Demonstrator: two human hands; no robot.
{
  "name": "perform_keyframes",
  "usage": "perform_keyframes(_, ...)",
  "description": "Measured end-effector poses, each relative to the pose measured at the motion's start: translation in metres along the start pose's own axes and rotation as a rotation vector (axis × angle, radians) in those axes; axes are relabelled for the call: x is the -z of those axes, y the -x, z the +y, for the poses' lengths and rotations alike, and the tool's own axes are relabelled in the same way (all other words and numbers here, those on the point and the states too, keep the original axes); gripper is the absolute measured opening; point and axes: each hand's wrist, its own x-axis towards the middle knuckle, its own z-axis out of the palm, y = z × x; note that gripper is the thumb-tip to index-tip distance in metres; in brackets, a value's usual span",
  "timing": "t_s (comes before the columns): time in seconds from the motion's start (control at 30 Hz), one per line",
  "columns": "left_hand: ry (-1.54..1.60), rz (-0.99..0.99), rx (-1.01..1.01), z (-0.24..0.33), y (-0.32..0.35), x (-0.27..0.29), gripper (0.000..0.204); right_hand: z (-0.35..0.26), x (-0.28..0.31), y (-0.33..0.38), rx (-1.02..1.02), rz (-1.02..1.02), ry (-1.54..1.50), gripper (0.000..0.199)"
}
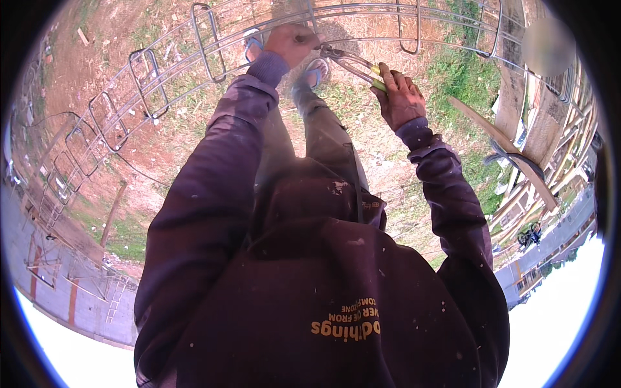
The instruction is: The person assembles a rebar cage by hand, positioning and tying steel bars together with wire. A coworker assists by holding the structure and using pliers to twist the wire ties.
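Observation:
A long cage of steel bars [372, 40] with rectangular stirrups [206, 40] runs across in front of me, curving off to the left. My left hand [291, 44] is closed at the near bars, fingers pinched together. Whatever it grips is too small to make out. In my right hand [402, 97] are the handles of a pair of pincers [352, 59] with yellow-green grips. Their jaws point left and meet the bars right beside my left fingertips; whether they bite on anything does not show. The two handles stand somewhat apart.
My sandalled feet [314, 75] stand on dry ground with patches of grass [424, 139] below the cage. Planks [504, 150] and a pile of timber [569, 152] lie to the right. At lower left a stick [113, 213] lies near a grey wall [87, 294].

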Motion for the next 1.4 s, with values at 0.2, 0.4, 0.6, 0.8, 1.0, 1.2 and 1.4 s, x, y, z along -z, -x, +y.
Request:
perform_keyframes(0.2, -0.155, 0.364, -0.180, 0.015, 0.024, -0.014, 0.033, -0.047, -0.033, 0.024, -0.597, -0.459, -0.803, 0.039)
perform_keyframes(0.4, 0.626, 0.182, 0.558, 0.033, 0.086, -0.058, 0.047, -0.033, -0.037, 0.023, -0.605, -0.664, -1.013, 0.031)
perform_keyframes(0.6, 1.587, -0.266, 0.550, 0.045, 0.067, -0.099, 0.058, -0.036, -0.030, 0.040, -0.475, -0.629, -1.315, 0.038)
perform_keyframes(0.8, 1.623, 0.000, 0.553, 0.046, 0.065, -0.109, 0.039, -0.084, -0.020, 0.063, -0.535, -0.235, -0.534, 0.089)
perform_keyframes(1.0, 1.372, 0.355, 0.654, 0.068, 0.056, -0.125, 0.039, -0.080, -0.063, 0.048, -0.698, -0.169, -0.139, 0.047)
perform_keyframes(1.2, 1.776, -0.159, 0.440, 0.049, 0.069, -0.105, 0.037, -0.032, -0.039, 0.037, -0.688, -0.966, -1.523, 0.026)
perform_keyframes(1.4, 1.580, 0.470, 0.842, 0.065, 0.038, -0.147, 0.035, -0.068, -0.046, 0.047, -0.524, 0.099, -0.126, 0.026)
